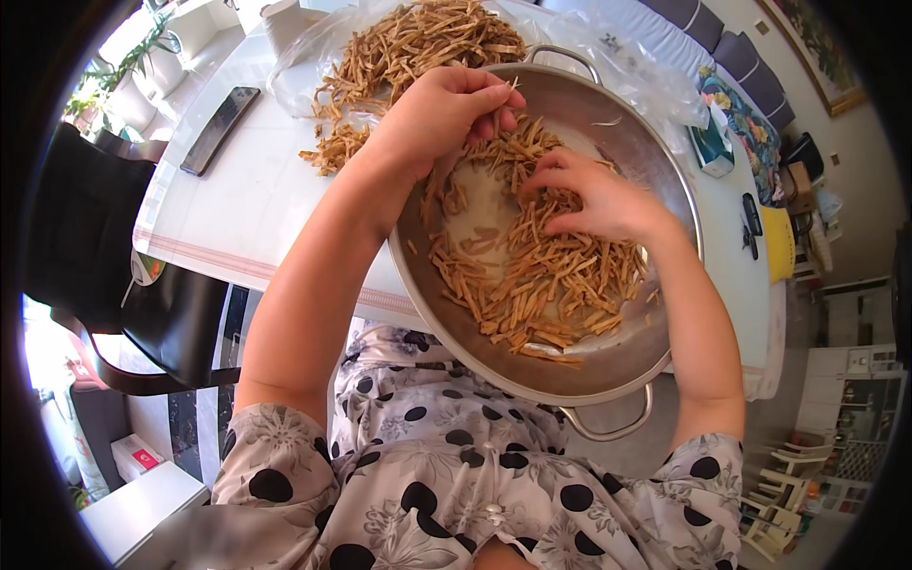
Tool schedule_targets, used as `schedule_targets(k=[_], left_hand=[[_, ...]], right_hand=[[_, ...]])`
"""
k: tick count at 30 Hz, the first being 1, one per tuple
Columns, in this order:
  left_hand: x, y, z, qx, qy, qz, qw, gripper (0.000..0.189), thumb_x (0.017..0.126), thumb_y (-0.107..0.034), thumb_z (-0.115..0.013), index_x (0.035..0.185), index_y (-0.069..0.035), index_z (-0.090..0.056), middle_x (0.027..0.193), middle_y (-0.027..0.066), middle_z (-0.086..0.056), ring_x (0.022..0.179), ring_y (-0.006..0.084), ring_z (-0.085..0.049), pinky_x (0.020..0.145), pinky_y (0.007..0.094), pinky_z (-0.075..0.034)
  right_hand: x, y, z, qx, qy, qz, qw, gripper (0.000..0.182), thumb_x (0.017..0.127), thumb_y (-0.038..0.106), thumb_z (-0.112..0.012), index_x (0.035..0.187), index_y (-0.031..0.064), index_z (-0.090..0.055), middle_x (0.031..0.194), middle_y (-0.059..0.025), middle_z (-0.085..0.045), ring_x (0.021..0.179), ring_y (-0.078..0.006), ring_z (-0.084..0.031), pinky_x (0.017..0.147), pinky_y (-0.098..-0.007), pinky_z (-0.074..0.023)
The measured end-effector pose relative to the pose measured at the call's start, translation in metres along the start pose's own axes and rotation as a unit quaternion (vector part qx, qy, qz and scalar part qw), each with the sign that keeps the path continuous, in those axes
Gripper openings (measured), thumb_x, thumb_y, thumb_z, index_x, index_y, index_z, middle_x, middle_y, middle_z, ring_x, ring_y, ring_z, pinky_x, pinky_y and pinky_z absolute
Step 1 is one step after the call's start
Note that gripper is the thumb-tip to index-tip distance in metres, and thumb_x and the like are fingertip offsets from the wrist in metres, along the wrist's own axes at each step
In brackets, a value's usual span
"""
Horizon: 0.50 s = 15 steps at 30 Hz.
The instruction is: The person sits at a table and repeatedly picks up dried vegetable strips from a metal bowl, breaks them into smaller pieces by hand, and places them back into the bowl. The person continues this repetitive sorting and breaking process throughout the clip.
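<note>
A wide steel pan with two loop handles (456,342) sits over the table's near edge, holding many brown dried strips (563,285) spread over its bottom. My left hand (477,107) is above the pan's far left part, its fingers pinched on a thin pale strip near the fingertips. Inside the pan, my right hand (591,192) rests on the strips with its fingers spread and curved; whether any strip is caught beneath them is hidden. A larger heap of like strips (434,43) lies on a clear plastic bag beyond the pan.
On the white-covered table (249,199) lie a smartphone (219,131) at the left and a tissue box (711,149) at the right. A paper roll (283,27) stands at the far left. Black chairs (85,228) are left of the table; small dark items (751,224) lie at its right.
</note>
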<state>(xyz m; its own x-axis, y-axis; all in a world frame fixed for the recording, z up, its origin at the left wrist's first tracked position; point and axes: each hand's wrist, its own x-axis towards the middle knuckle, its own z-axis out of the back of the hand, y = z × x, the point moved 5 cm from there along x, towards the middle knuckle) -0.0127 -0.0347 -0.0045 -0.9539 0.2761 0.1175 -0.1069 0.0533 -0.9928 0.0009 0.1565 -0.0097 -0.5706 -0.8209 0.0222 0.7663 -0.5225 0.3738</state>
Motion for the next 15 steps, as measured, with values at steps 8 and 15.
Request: schedule_targets(k=[8, 15], left_hand=[[-0.001, -0.004, -0.003, 0.000, 0.007, -0.003, 1.000, 0.023, 0.097, -0.018, -0.052, 0.102, -0.002, -0.067, 0.081, -0.0022, -0.064, 0.071, 0.0034, -0.052, 0.067, 0.0189, -0.043], [0.000, -0.001, 0.000, 0.004, 0.017, -0.017, 1.000, 0.022, 0.096, -0.018, -0.052, 0.102, -0.002, -0.066, 0.081, -0.0025, -0.065, 0.071, 0.0032, -0.053, 0.066, 0.0190, -0.042]], right_hand=[[-0.015, -0.033, 0.024, -0.033, 0.022, -0.138, 0.990, 0.014, 0.072, 0.000, -0.062, 0.086, 0.0017, -0.061, 0.091, -0.0097, -0.057, 0.089, -0.0265, -0.057, 0.077, -0.0358, -0.0470], [0.002, 0.001, 0.014, 0.058, 0.015, -0.104, 0.993, 0.016, 0.077, 0.003, -0.062, 0.093, 0.0022, -0.063, 0.093, -0.0107, -0.059, 0.087, -0.0273, -0.059, 0.076, -0.0361, -0.0480]])
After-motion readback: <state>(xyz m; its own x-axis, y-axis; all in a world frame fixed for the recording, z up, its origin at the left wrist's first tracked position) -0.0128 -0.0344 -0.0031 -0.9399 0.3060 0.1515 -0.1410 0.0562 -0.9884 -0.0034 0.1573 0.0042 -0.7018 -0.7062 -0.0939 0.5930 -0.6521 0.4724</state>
